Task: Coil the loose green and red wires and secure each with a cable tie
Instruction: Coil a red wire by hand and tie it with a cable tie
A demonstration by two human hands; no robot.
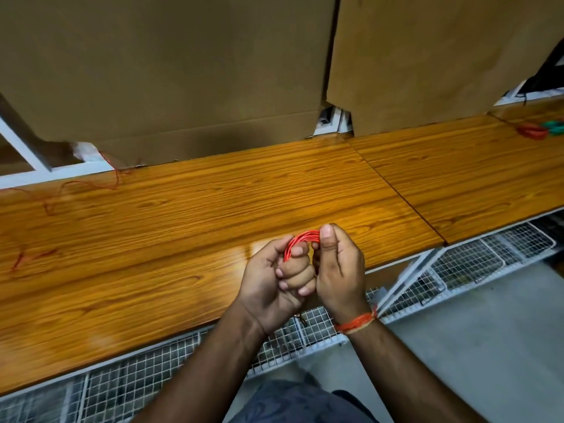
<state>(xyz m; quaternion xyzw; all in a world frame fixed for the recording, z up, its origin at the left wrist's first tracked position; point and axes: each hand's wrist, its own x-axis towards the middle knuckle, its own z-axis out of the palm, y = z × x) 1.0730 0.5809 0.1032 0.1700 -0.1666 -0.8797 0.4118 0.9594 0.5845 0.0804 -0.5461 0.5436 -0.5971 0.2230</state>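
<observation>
Two hands, my left hand [279, 271] and my right hand [337, 267], share one red wire coil [300, 242] over the worktop's [183, 239] near edge. One loose red wire [88, 187] trails along its far left edge. Near its far right corner lie one red bundle [532, 131] and, as best I can count, two green bundles [554, 127]. Two cardboard sheets [171, 71] stand behind.

Both hands meet over tabletop [189, 209] near edge, left hand [276, 277] beside right hand [340, 270], wire coil [300, 241] between them. Loose wire [88, 186] far left. Finished coils [541, 129] far right. Cardboard sheets [171, 71] behind; mesh shelf [128, 386] below.
</observation>
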